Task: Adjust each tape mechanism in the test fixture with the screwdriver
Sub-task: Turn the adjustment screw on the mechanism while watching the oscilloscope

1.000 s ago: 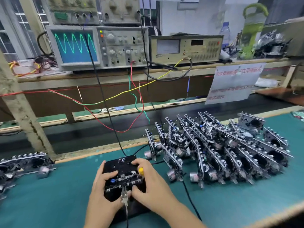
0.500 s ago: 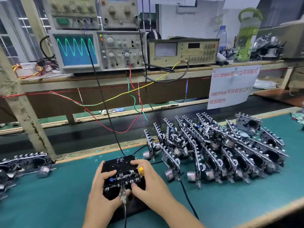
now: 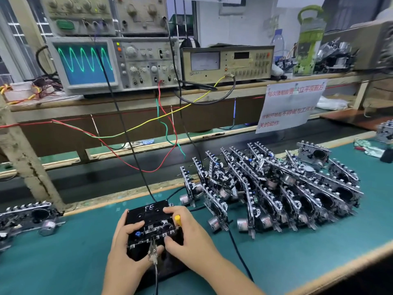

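Observation:
A black test fixture (image 3: 148, 213) marked "FE" lies on the green mat in front of me with a tape mechanism (image 3: 155, 231) seated in it. My left hand (image 3: 127, 250) grips the left side of the fixture, thumb near a metal clip (image 3: 153, 251) at its front edge. My right hand (image 3: 189, 237) holds a yellow-handled screwdriver (image 3: 177, 218) in its curled fingers while the thumb presses on the mechanism's front. The screwdriver's tip is hidden by the hand.
A dense pile of several tape mechanisms (image 3: 276, 188) stands to the right on the mat. Another mechanism (image 3: 29, 218) lies at far left. An oscilloscope (image 3: 85, 62) showing a green sine wave and a meter (image 3: 225, 62) sit on the shelf, with wires hanging down. A black cable (image 3: 238, 250) runs past my right wrist.
The view has shifted slightly. Both hands stay on the fixture in nearly the same grip.

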`<state>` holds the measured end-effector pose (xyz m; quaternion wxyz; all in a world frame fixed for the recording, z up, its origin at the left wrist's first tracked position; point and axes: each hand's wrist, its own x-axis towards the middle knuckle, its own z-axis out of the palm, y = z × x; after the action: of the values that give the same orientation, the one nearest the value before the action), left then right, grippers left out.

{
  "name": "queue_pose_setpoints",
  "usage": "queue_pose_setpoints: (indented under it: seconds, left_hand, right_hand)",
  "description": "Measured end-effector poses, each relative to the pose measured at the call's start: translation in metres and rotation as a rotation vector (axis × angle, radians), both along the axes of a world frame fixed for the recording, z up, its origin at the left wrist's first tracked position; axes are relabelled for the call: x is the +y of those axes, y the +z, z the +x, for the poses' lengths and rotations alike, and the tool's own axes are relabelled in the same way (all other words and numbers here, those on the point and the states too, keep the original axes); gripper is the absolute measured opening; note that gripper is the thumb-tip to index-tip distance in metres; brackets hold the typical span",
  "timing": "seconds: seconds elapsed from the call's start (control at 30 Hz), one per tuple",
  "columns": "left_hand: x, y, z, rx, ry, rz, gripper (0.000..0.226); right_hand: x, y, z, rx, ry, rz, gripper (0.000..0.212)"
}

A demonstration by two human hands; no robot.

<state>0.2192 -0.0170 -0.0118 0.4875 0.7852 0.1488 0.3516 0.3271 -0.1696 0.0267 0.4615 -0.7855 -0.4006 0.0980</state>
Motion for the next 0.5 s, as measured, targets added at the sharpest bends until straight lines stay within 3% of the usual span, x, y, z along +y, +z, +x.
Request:
queue_pose_setpoints:
  seconds: [0.5]
  left_hand:
    - [0.0000,0.0016,-0.0013,0.050,0.039,0.028,0.078]
  right_hand:
    - [-0.0012,-0.0033,0.0006,0.023,0.021,0.043,0.048]
